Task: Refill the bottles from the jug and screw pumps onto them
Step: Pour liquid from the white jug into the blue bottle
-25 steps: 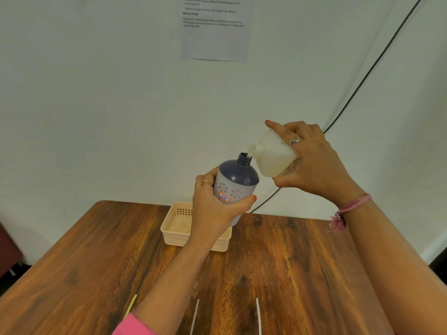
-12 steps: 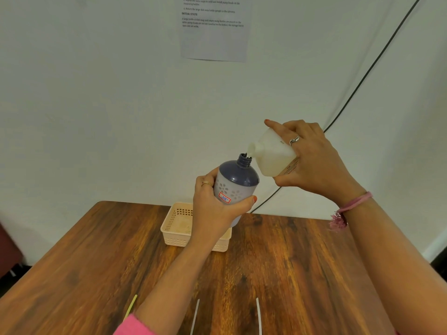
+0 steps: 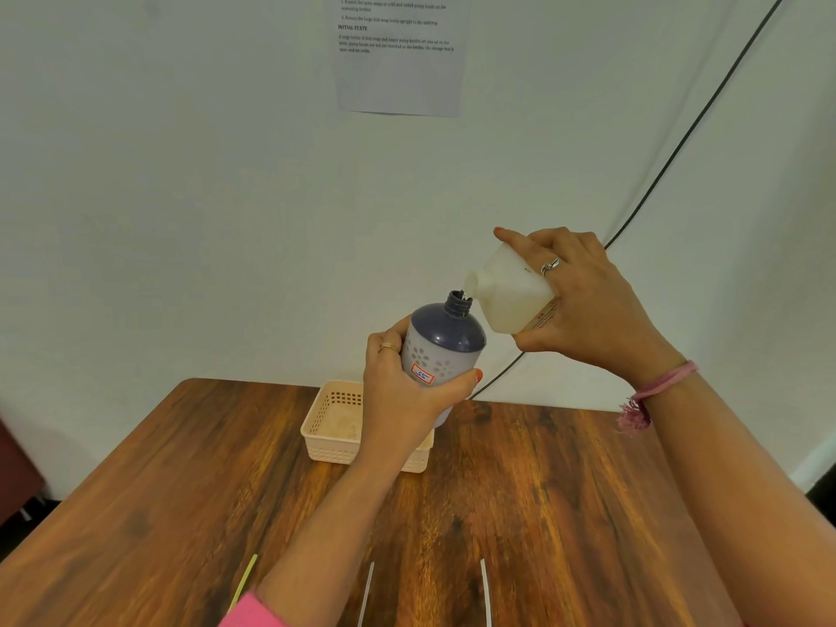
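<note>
Above the basket [image 3: 330, 438], the left hand [image 3: 402, 391] grips the tilted bottle [image 3: 441, 350] while, to its right, the right hand [image 3: 583, 310] clasps the tipped jug [image 3: 509, 296], spout at its narrow neck, so any wobble risks spilling soap onto the table [image 3: 158, 481].

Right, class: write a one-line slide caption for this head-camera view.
Left hand steadies a blue bottle above a wooden table while the right hand tips a white jug at its neck.

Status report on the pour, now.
Left hand grips navy-topped plastic bottle, held above wooden table. Right hand tilts white translucent jug, spout at bottle neck. No pump on. Nothing in the way.
</note>
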The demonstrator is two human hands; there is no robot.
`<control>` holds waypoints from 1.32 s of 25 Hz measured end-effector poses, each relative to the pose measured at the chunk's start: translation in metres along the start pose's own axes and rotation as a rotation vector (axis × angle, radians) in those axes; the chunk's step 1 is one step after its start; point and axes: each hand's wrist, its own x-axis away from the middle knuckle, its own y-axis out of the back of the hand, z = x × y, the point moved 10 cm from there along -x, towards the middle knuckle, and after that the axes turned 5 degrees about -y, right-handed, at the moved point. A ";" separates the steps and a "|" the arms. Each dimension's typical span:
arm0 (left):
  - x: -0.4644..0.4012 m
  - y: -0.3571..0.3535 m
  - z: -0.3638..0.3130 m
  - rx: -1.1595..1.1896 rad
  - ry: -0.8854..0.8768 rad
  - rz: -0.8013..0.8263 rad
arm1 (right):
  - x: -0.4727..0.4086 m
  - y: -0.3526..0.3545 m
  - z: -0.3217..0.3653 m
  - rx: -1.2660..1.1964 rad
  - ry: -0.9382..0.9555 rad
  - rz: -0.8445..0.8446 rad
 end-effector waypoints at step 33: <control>0.003 -0.002 0.004 0.009 0.001 -0.017 | -0.001 0.000 0.003 0.050 0.036 -0.029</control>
